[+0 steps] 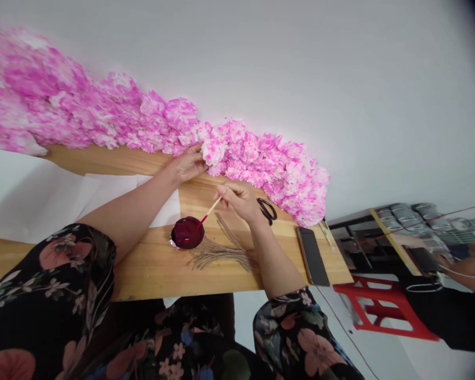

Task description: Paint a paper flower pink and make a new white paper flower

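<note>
My left hand (pixel 190 163) has its fingers closed on a white flower with pink tips (pixel 213 152), at the edge of a long heap of similar flowers (pixel 142 113). Part of its grip is hidden behind the petals. Between the thumb and fingers of my right hand (pixel 239 199) is a thin wooden stick (pixel 211 207), slanting down to the left. Its red-stained lower end reaches into a small bowl of dark magenta liquid (pixel 187 233). Beside the bowl, under my right forearm, lies a bundle of thin brown stems (pixel 221 254).
Black-handled scissors (pixel 267 211) and a dark phone (pixel 312 256) lie right of my right hand on the wooden table (pixel 154 274). White paper sheets (pixel 114 192) cover its left part. A red stool (pixel 380 309) and another person's arm (pixel 471 272) are at the far right.
</note>
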`<control>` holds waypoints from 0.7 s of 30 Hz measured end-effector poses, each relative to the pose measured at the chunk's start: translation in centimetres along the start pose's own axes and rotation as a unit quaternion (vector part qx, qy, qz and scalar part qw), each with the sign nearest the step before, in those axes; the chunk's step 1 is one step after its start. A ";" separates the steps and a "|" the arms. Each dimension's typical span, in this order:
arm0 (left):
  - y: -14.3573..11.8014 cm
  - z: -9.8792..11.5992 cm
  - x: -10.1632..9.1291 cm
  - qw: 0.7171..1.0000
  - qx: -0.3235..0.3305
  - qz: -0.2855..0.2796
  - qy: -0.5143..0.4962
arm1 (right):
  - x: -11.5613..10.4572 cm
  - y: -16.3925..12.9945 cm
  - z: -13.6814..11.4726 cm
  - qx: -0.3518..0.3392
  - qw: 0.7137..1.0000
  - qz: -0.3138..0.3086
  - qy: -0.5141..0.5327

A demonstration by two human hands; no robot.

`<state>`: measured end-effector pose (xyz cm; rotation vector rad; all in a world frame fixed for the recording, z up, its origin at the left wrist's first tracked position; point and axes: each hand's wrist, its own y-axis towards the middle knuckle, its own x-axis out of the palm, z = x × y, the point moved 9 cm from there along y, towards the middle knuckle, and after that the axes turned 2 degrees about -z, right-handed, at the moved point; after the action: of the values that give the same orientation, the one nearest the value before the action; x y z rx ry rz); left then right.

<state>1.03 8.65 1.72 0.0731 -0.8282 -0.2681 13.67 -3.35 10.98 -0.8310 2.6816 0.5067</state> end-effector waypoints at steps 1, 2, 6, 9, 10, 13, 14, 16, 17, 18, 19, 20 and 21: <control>0.0 0.0 0.1 1.000 0.002 -0.002 0.000 | 0.1 0.1 0.1 0.003 1.000 -0.004 0.002; 0.0 0.1 0.1 1.000 0.003 -0.004 0.000 | 0.1 0.1 0.1 0.002 1.000 -0.002 0.012; 0.0 0.1 0.1 1.000 0.005 -0.002 -0.004 | -0.2 0.0 0.1 -0.011 0.999 0.020 0.049; 0.0 0.0 0.0 1.000 0.004 -0.001 -0.006 | -0.3 0.0 0.6 0.004 0.999 0.021 0.039; 0.0 0.0 0.0 1.000 0.004 -0.001 -0.007 | -0.5 0.0 0.8 0.007 0.999 0.027 0.040; 0.0 0.0 0.0 1.000 0.005 0.000 -0.009 | -1.6 0.3 1.2 -0.004 0.994 0.081 0.073; 0.0 0.0 0.0 1.000 0.006 0.002 -0.012 | -2.1 0.4 1.6 -0.005 0.990 0.109 0.090; 0.0 0.0 0.1 1.000 0.004 0.004 -0.015 | -3.5 0.5 2.5 0.005 0.976 0.176 0.127; 0.0 0.0 0.1 1.000 0.002 0.004 -0.015 | -4.2 0.5 3.1 0.012 0.967 0.210 0.143; 0.0 0.0 0.2 1.000 0.002 0.003 -0.014 | -4.9 0.5 3.6 0.019 0.957 0.243 0.159; 0.0 0.0 0.2 1.000 0.002 0.001 -0.015 | -5.5 0.4 4.1 0.023 0.946 0.274 0.174; 0.1 -0.1 0.2 1.000 0.002 0.000 -0.016 | -6.1 0.2 4.5 0.025 0.934 0.301 0.189; 0.1 -0.1 0.2 1.000 0.002 -0.001 -0.019 | -6.7 0.1 4.9 0.027 0.923 0.324 0.204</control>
<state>1.24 8.70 1.80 0.0733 -0.8660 -0.2706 19.73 1.95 9.10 0.0116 3.3285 0.4217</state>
